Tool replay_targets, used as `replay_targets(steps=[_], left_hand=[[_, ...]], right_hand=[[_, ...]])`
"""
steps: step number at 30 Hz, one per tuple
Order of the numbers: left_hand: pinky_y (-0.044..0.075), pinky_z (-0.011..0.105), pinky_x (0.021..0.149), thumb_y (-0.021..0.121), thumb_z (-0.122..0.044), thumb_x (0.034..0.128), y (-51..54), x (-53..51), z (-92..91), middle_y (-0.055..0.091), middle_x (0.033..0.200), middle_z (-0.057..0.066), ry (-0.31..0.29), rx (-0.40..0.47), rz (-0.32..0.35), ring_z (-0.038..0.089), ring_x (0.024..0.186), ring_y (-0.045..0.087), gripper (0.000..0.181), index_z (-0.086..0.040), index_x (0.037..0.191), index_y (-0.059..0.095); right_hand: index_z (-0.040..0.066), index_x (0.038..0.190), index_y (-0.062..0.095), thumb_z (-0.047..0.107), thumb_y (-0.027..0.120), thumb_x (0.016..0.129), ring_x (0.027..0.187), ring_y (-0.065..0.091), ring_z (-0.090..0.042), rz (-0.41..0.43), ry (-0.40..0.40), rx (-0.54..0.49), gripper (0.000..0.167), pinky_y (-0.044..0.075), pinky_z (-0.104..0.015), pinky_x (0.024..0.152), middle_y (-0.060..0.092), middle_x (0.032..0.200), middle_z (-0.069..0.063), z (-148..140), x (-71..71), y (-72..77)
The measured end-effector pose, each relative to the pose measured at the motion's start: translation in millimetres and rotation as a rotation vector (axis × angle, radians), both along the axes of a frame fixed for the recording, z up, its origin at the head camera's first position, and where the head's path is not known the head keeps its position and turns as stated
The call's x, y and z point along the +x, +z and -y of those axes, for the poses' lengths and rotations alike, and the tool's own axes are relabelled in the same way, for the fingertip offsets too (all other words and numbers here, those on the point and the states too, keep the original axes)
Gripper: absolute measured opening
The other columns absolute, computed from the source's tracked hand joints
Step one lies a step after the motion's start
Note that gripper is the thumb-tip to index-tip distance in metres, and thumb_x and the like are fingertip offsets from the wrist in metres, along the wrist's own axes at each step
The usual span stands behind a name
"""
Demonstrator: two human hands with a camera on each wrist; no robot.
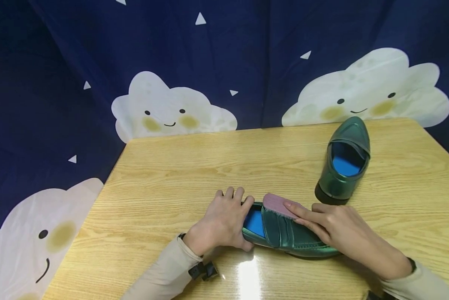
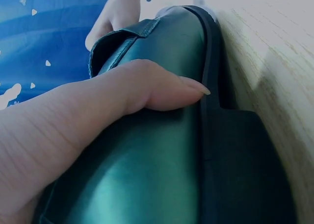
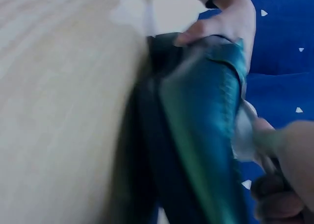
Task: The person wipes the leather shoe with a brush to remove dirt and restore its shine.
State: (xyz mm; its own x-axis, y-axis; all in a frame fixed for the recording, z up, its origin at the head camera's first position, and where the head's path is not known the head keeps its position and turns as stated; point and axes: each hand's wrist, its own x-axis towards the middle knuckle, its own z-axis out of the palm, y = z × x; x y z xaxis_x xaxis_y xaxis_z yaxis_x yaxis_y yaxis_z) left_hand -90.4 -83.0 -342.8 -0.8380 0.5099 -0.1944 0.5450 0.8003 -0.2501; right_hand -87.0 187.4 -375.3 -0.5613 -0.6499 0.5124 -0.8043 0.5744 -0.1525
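A shiny dark green loafer [image 1: 310,241] with a blue insole lies sideways on the table, toe toward the right. My left hand [image 1: 224,221] grips it around the heel; in the left wrist view the thumb presses the side of the shoe [image 2: 152,170] just above the black sole. With my right hand [image 1: 346,229] I hold a pink brush [image 1: 280,205], its short bristles against the loafer's upper near the opening. The right wrist view is blurred, with the brush [image 3: 244,136] beside the shoe's top.
The matching green loafer [image 1: 342,162] stands farther back on the right, toe pointing away. Both rest on a light wooden table [image 1: 179,166]. Behind it hangs a dark blue curtain [image 1: 247,50] with smiling clouds and white triangles.
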Motion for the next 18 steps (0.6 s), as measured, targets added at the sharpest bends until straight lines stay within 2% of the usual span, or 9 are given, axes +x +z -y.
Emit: replay_targets(steps=[4, 6, 11, 15, 18], left_hand=[[0.046, 0.04, 0.088, 0.068, -0.081, 0.0561, 0.1, -0.3, 0.1, 0.047, 0.12, 0.006, 0.0, -0.001, 0.004, 0.024, 0.107, 0.049, 0.099, -0.02, 0.131, 0.044], [0.045, 0.04, 0.088, 0.068, -0.081, 0.0556, 0.1, -0.3, 0.1, 0.047, 0.121, 0.006, 0.0, -0.005, 0.005, 0.024, 0.107, 0.049, 0.099, -0.021, 0.131, 0.044], [0.045, 0.04, 0.087, 0.069, -0.081, 0.0542, 0.2, 0.0, -0.3, 0.047, 0.121, 0.006, -0.005, -0.007, 0.008, 0.024, 0.107, 0.048, 0.1, -0.021, 0.13, 0.045], [0.045, 0.04, 0.086, 0.07, -0.082, 0.0525, 0.6, 0.1, -1.0, 0.046, 0.12, 0.005, -0.011, -0.007, 0.01, 0.024, 0.107, 0.048, 0.1, -0.022, 0.129, 0.046], [0.046, 0.04, 0.086, 0.07, -0.082, 0.0514, 1.2, 0.1, -1.6, 0.046, 0.119, 0.005, -0.016, -0.015, 0.009, 0.024, 0.106, 0.048, 0.101, -0.022, 0.129, 0.045]], right_hand=[[0.026, 0.13, 0.063, 0.027, 0.068, 0.09, 0.055, 0.03, 0.01, 0.124, 0.108, 0.03, 0.04, 0.024, -0.007, 0.048, 0.039, 0.065, 0.023, -2.7, 3.9, 4.9], [0.024, 0.129, 0.063, 0.022, 0.071, 0.087, 0.056, 0.035, 0.012, 0.187, 0.16, 0.039, 0.043, 0.029, -0.006, 0.05, 0.046, 0.066, 0.024, -3.2, 6.2, 8.1], [0.019, 0.133, 0.06, 0.017, 0.067, 0.09, 0.057, 0.038, 0.013, 0.298, 0.262, 0.044, 0.043, 0.034, -0.006, 0.054, 0.05, 0.066, 0.026, -4.5, 9.5, 15.5], [0.018, 0.135, 0.057, 0.016, 0.065, 0.092, 0.056, 0.031, 0.013, 0.382, 0.325, 0.041, 0.044, 0.03, -0.004, 0.054, 0.04, 0.065, 0.03, -7.0, 11.0, 18.2], [0.017, 0.135, 0.058, 0.015, 0.062, 0.094, 0.058, 0.034, 0.013, 0.477, 0.377, 0.032, 0.041, 0.032, -0.004, 0.056, 0.055, 0.073, 0.027, -8.2, 11.9, 19.9]])
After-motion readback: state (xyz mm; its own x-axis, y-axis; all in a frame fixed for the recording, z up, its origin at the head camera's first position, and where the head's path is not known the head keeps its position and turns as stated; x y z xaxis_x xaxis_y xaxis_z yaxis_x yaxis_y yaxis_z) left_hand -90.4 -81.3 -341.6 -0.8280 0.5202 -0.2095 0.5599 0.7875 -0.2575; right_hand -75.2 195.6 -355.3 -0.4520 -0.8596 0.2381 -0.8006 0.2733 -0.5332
